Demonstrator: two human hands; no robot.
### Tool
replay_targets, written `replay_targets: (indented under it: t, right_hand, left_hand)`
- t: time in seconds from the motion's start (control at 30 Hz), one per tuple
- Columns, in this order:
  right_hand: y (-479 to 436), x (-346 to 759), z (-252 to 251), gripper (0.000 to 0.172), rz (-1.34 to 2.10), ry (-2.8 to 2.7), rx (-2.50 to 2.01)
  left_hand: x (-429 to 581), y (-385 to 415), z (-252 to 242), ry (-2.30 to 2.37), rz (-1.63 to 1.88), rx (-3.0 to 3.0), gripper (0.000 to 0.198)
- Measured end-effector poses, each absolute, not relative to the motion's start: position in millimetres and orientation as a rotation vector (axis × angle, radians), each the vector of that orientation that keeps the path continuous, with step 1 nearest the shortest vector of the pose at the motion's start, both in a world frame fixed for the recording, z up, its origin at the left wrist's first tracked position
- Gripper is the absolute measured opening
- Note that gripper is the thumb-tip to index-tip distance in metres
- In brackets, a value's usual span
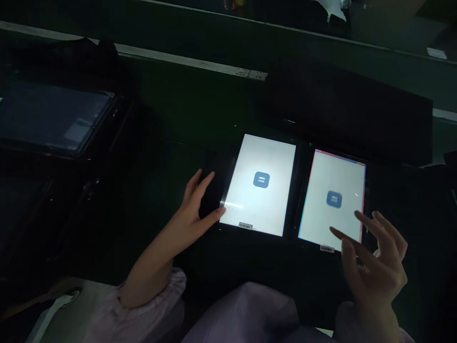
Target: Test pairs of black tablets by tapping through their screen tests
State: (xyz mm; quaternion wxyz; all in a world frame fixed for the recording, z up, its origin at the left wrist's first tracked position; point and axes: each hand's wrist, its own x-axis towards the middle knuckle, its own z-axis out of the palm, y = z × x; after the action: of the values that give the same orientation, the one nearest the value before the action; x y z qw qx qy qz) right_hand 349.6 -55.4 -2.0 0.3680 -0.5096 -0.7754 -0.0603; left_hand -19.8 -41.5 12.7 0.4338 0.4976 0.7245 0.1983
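Observation:
Two lit tablets lie side by side on the dark green work surface. The left tablet point(257, 205) shows a white screen with a blue square icon and has a small barcode label at its lower edge. My left hand point(196, 205) is at its left side, thumb on the lower left corner, fingers spread. The right tablet point(317, 214) shows a similar icon, with coloured strips along its screen edges and a barcode label at the bottom. Over its lower right part hovers my right hand point(382, 262), index finger extended and fingers apart, holding nothing.
A long black box-like object point(350, 109) stands behind the tablets. At the left, dark screens point(53, 114) sit in black frames. A metal strip point(185, 59) crosses the surface at the back. A pale object point(332, 8) lies at the far top.

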Motion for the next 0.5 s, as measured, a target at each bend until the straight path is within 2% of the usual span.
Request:
replay_targets:
  t: [0.2,0.5]
  right_hand:
    - [-28,381,2,0.014,-0.252,-1.836,-1.460]
    - [-5,380,3,0.020,-0.248,-1.867,-1.496]
  left_hand:
    - [-20,-31,13,1.876,0.707,1.145,0.068]
    - [-4,-21,18,1.936,0.825,1.025,0.056]
